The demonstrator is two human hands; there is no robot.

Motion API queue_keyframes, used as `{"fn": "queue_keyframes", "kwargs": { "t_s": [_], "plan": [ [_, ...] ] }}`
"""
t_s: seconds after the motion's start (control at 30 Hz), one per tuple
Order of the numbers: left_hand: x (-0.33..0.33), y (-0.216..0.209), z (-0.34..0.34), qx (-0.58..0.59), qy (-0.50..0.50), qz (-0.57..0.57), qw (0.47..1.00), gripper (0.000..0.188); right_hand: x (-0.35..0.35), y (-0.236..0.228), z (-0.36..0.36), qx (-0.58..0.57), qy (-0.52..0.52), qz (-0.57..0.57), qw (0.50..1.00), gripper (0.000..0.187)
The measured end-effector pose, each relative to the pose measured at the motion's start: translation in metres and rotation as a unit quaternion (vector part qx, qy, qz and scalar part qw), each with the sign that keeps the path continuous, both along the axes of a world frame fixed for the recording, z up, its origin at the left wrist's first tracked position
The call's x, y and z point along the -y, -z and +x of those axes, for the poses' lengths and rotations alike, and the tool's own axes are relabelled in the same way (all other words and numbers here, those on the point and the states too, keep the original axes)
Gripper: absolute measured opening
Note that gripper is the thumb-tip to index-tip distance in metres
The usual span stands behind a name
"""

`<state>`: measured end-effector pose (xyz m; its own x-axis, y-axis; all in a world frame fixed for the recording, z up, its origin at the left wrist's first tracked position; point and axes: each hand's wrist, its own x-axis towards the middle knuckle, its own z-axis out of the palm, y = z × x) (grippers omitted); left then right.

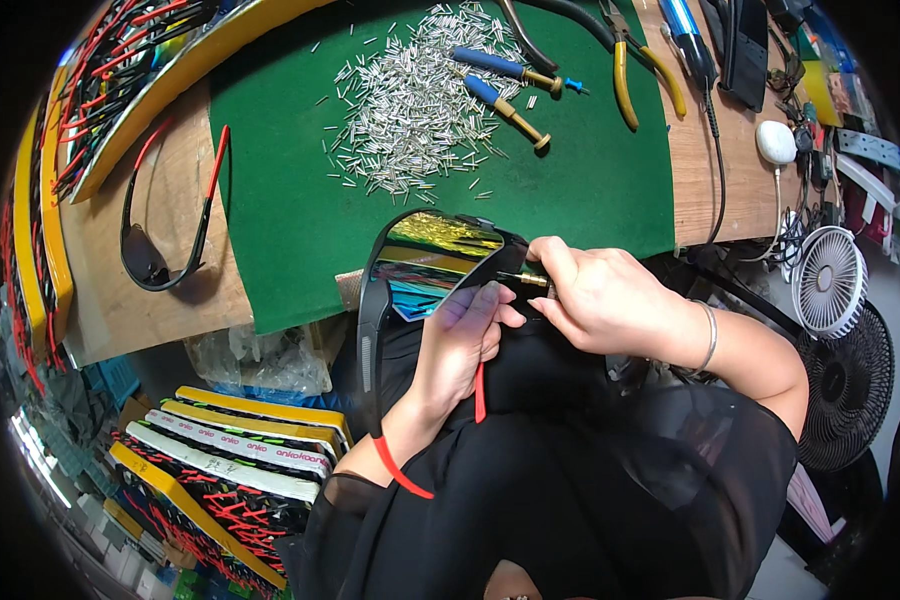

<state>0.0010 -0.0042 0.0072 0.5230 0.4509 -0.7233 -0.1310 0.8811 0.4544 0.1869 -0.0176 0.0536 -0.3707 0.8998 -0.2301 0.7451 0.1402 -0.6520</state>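
My left hand is closed on a pair of sunglasses with a black frame, a mirrored rainbow lens and red temple tips. Its thumb and fingers pinch the frame near one hinge corner. My right hand is closed round a small brass-tipped screwdriver, its tip pointed at that same corner. The fingers hide the tool's handle, and whether the tip touches the frame I cannot tell. Beyond the sunglasses, a heap of small silver metal pins lies on a green mat.
Two blue-handled brass-tipped tools rest against the pins. Yellow-handled pliers lie at the mat's far right. Another pair of sunglasses sits left of the mat. Boxes of red-tipped frames stand lower left; a white fan is at right.
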Motion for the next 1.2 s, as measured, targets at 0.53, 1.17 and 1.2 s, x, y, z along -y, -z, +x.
{"fn": "queue_keyframes", "kwargs": {
  "t_s": [0.53, 1.17, 1.2],
  "plan": [
    [-0.001, 0.0, 0.0, -0.009, 0.007, -0.001, 1.0, 0.022, -0.003, -0.002, -0.001, 0.012, -0.001, -0.076, 0.997, 0.038],
    [-0.009, -0.022, -0.012, -0.008, -0.031, 0.022, 0.999, 0.019, -0.002, -0.029, 0.033, 0.112, 0.004, 0.003, 0.994, 0.034],
    [-0.011, -0.027, -0.011, -0.006, -0.034, 0.041, 0.999, 0.019, -0.005, -0.029, 0.039, 0.159, 0.042, 0.06, 0.985, 0.03]
  ]
}}
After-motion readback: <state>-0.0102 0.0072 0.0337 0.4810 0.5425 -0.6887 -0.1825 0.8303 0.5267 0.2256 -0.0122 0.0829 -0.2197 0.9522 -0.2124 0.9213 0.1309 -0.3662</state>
